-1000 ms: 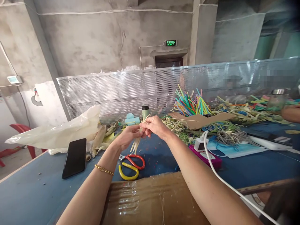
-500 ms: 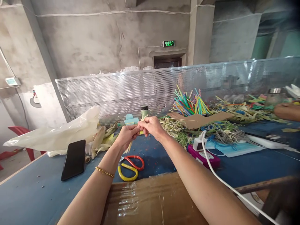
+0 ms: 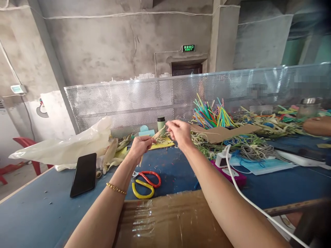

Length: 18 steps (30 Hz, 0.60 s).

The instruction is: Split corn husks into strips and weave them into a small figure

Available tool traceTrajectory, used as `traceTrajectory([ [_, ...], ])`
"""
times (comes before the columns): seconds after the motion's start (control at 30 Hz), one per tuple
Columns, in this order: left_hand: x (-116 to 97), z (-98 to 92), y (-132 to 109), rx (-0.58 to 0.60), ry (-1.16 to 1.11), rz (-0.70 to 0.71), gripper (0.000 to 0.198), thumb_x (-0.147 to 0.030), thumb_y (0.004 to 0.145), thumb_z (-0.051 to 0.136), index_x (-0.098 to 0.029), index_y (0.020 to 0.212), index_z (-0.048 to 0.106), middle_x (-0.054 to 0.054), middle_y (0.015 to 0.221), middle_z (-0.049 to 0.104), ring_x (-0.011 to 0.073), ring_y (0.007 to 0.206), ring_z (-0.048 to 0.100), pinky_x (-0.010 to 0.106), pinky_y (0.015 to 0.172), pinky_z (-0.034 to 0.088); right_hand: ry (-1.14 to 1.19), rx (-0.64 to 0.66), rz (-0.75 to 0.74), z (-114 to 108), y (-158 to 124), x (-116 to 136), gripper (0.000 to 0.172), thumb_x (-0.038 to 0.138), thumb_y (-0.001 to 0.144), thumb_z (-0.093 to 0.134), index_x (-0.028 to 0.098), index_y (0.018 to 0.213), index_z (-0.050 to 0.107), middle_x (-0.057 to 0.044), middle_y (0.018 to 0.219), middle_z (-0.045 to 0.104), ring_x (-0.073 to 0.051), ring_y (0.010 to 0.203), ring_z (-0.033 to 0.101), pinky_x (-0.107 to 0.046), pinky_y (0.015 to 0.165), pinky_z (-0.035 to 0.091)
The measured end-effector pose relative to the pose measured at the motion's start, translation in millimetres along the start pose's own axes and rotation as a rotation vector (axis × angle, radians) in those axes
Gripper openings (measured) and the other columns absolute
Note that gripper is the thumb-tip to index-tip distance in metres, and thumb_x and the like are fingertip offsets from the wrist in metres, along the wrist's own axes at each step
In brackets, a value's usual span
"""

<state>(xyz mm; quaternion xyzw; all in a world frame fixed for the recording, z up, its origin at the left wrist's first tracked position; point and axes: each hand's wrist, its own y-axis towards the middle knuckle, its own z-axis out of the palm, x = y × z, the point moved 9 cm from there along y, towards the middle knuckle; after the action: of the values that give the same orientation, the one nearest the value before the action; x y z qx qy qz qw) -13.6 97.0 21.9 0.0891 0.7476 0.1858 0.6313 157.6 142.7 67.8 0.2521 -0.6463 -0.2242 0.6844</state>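
Note:
My left hand [image 3: 141,147] pinches a pale, dry husk-like strip [image 3: 158,133] that slants up to the right. A thin end of it hangs below that hand. Up and to the right, my right hand [image 3: 182,133] has thumb and fingers pressed together beside the strip's upper tip. Whether they grip anything I cannot make out. Scissors [image 3: 143,186] with one red and one yellow handle lie below my left hand. Behind the hands stand a green bottle with a black cap [image 3: 160,124] and a yellow sheet [image 3: 165,144] with scraps on it.
Cardboard [image 3: 170,220] lies under my forearms. A black phone [image 3: 83,175] and a plastic bag [image 3: 67,143] are at left. At right are pipe cleaners [image 3: 213,112], dried strips [image 3: 271,123], a white cable [image 3: 240,196] and a blue mask [image 3: 266,165]. Another person's hand [image 3: 317,126] shows far right.
My hands were together at the strip; now they are apart. The right has moved up and right, the left slightly down. The view has shifted a little.

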Motion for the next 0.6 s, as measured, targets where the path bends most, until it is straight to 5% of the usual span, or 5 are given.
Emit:
traceTrajectory([
  [0.1, 1.8, -8.7, 2.2, -0.051, 0.126, 0.012, 0.024, -0.034, 0.068, 0.062, -0.012, 0.067, 0.070, -0.005, 0.045, 0.038, 0.0065, 0.043, 0.028, 0.023, 0.044, 0.019, -0.260, -0.058, -0.283, -7.0, -2.3, 34.1, 0.030, 0.041, 0.089, 0.053, 0.015, 0.087, 0.068, -0.008, 0.077, 0.064, -0.015, 0.065, 0.052, -0.028, 0.058, 0.043],
  [0.27, -10.3, -13.2, 3.3, -0.136, 0.535, 0.153, 0.021, -0.024, 0.069, 0.053, -0.014, 0.058, 0.068, -0.003, 0.045, 0.044, 0.0111, 0.049, 0.039, 0.024, 0.051, 0.028, -0.729, 0.328, -0.721, 55.8, -38.9, 55.5, 0.020, 0.028, 0.092, 0.055, 0.021, 0.089, 0.073, -0.008, 0.101, 0.069, -0.023, 0.101, 0.053, -0.039, 0.092, 0.032],
  [0.4, -15.7, -2.1, 0.9, -0.061, 0.611, 0.208, 0.022, -0.024, 0.071, 0.052, -0.015, 0.060, 0.069, -0.002, 0.046, 0.047, 0.0127, 0.051, 0.042, 0.025, 0.053, 0.030, -0.923, 0.555, -0.686, 73.7, -45.7, 26.8, 0.020, 0.019, 0.092, 0.054, 0.022, 0.090, 0.074, -0.006, 0.087, 0.071, -0.019, 0.087, 0.058, -0.035, 0.084, 0.032],
  [0.6, -10.4, 0.0, 1.9, 0.009, 0.595, 0.165, 0.020, -0.022, 0.071, 0.053, -0.017, 0.059, 0.069, -0.002, 0.046, 0.048, 0.0128, 0.050, 0.041, 0.025, 0.053, 0.030, -0.683, 0.673, -0.479, 67.8, -35.4, 7.8, 0.020, 0.015, 0.086, 0.058, 0.019, 0.078, 0.075, -0.004, 0.070, 0.068, -0.014, 0.069, 0.059, -0.025, 0.063, 0.035],
])
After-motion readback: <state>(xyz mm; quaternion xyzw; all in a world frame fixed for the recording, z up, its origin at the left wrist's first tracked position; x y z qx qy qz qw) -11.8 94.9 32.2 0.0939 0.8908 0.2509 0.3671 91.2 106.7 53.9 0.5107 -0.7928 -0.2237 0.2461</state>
